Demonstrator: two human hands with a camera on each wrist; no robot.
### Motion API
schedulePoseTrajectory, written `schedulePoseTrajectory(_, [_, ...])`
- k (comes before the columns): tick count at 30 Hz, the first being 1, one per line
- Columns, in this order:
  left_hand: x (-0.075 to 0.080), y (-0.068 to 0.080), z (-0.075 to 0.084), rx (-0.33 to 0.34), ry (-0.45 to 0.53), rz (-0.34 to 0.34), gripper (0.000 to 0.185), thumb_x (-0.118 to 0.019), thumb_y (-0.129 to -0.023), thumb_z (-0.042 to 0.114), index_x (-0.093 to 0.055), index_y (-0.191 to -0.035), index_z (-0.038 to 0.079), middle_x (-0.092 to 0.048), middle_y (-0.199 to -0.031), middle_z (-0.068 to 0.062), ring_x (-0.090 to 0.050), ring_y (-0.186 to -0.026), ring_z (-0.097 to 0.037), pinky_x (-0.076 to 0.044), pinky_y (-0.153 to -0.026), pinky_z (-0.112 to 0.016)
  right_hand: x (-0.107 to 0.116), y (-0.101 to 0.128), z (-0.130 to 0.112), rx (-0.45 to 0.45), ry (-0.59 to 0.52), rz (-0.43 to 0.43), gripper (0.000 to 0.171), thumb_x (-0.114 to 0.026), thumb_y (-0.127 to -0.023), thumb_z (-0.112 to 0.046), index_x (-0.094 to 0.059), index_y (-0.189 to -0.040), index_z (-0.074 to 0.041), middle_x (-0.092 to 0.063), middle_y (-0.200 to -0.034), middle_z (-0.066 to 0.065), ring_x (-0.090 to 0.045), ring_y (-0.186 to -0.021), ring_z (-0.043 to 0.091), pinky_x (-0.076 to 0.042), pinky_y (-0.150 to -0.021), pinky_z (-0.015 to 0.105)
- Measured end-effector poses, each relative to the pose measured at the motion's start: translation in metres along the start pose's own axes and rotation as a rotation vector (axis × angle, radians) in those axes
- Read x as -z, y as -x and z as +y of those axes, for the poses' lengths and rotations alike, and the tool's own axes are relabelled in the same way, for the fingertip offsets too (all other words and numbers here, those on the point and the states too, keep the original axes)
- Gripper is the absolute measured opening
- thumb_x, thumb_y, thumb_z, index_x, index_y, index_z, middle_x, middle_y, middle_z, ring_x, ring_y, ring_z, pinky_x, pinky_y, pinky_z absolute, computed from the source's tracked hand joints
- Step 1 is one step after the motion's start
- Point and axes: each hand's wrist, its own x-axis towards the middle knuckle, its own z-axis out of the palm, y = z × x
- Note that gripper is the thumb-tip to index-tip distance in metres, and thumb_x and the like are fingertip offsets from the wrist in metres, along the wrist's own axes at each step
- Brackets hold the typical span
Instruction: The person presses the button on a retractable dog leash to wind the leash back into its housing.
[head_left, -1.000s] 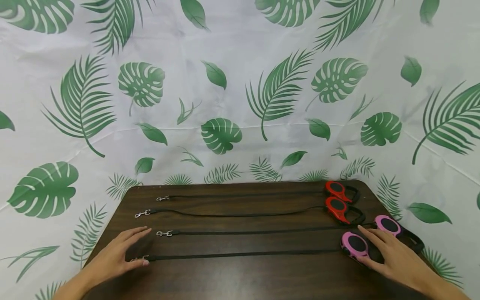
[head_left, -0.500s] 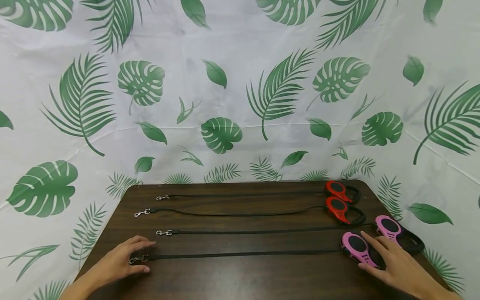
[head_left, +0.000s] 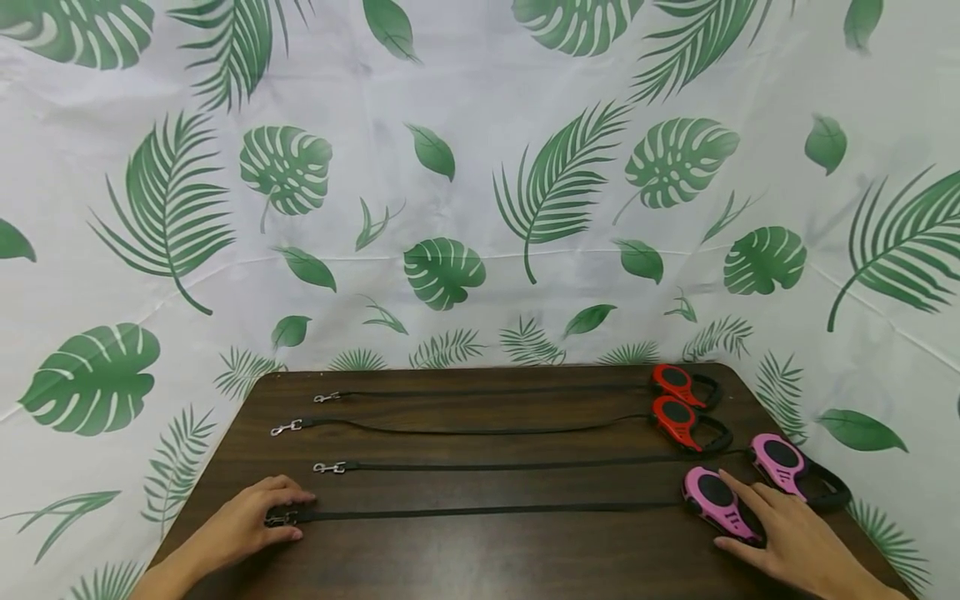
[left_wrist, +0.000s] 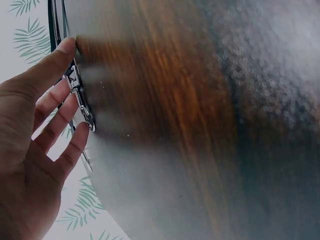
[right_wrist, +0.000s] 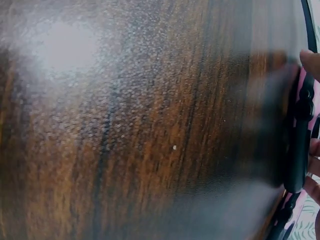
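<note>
My left hand (head_left: 240,527) pinches the metal clip (head_left: 279,518) of the nearest leash at table (head_left: 487,558) front-left. My right hand (head_left: 787,542) rests w/ relaxed fingers on its pink housing (head_left: 712,497), front-right.

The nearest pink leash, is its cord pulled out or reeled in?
Pulled out: the black cord runs from the pink leash to the clip.

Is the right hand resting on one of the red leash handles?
No, the right hand rests on the nearer pink leash handle, while both red leash handles lie farther back on the table, untouched.
</note>
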Motion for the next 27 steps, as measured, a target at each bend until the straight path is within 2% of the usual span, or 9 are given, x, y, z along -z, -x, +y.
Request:
schedulePoseTrajectory(3, [-0.0021, 0.0001, -0.0024, -0.031, 0.009, 0.015, 0.039, -0.093, -0.078, 0.024, -0.079, -0.111, 0.01, -0.067, -0.101, 0.006, -0.065, -0.09, -0.008, -0.055, -0.069, -0.03, -0.0039, 0.001, 0.0032, 0.045, 0.018, 0.044, 0.098, -0.092, -0.065, -0.065, -0.064, -0.142, -0.011, -0.066, -0.094, -0.005, -0.062, -0.078, 0.014, -0.055, -0.071, 0.052])
schedulePoseTrajectory(7, [-0.0035, -0.0005, -0.0038, -0.07, 0.028, 0.03, 0.031, -0.093, -0.077, 0.02, -0.08, -0.104, 0.011, -0.065, -0.096, 0.008, -0.063, -0.086, -0.006, -0.053, -0.066, -0.029, -0.0067, 0.0016, 0.0046, 0.057, 0.016, 0.064, 0.094, -0.094, -0.065, -0.061, -0.066, -0.139, -0.011, -0.068, -0.096, -0.003, -0.066, -0.081, 0.02, -0.053, -0.07, 0.052])
schedulePoseTrajectory(13, [-0.0034, -0.0012, -0.0056, -0.053, 0.095, 0.011, 0.025, -0.091, -0.08, 0.016, -0.081, -0.102, 0.011, -0.065, -0.094, 0.009, -0.061, -0.082, -0.002, -0.05, -0.062, -0.027, -0.008, 0.0004, 0.0049, 0.06, -0.004, 0.08, 0.088, -0.097, -0.065, -0.052, -0.068, -0.135, -0.009, -0.07, -0.097, -0.001, -0.068, -0.084, 0.023, -0.055, -0.071, 0.054])
schedulePoseTrajectory(17, [-0.0039, -0.0017, -0.0077, -0.073, 0.126, 0.011, 0.024, -0.091, -0.08, 0.012, -0.081, -0.101, 0.009, -0.067, -0.092, 0.007, -0.064, -0.082, -0.003, -0.051, -0.061, -0.027, -0.008, -0.0002, 0.005, 0.053, 0.004, 0.074, 0.087, -0.097, -0.065, -0.052, -0.069, -0.135, -0.009, -0.07, -0.095, -0.002, -0.068, -0.082, 0.021, -0.056, -0.07, 0.053])
schedulePoseTrajectory(23, [-0.0036, -0.0025, -0.0101, -0.091, 0.14, 0.016, 0.022, -0.09, -0.08, 0.008, -0.081, -0.1, 0.008, -0.069, -0.092, 0.005, -0.066, -0.083, -0.005, -0.053, -0.062, -0.028, -0.0077, -0.0023, 0.0042, 0.035, 0.005, 0.051, 0.085, -0.098, -0.064, -0.051, -0.069, -0.133, -0.01, -0.07, -0.094, -0.002, -0.068, -0.08, 0.022, -0.056, -0.071, 0.054])
schedulePoseTrajectory(27, [-0.0024, -0.0032, -0.0091, -0.075, 0.143, 0.004, 0.021, -0.089, -0.081, 0.008, -0.081, -0.099, 0.009, -0.071, -0.092, 0.005, -0.069, -0.084, -0.005, -0.055, -0.063, -0.028, -0.0069, -0.0031, 0.0036, 0.023, 0.007, 0.036, 0.085, -0.098, -0.063, -0.051, -0.069, -0.132, -0.011, -0.07, -0.093, -0.004, -0.068, -0.079, 0.022, -0.057, -0.071, 0.053])
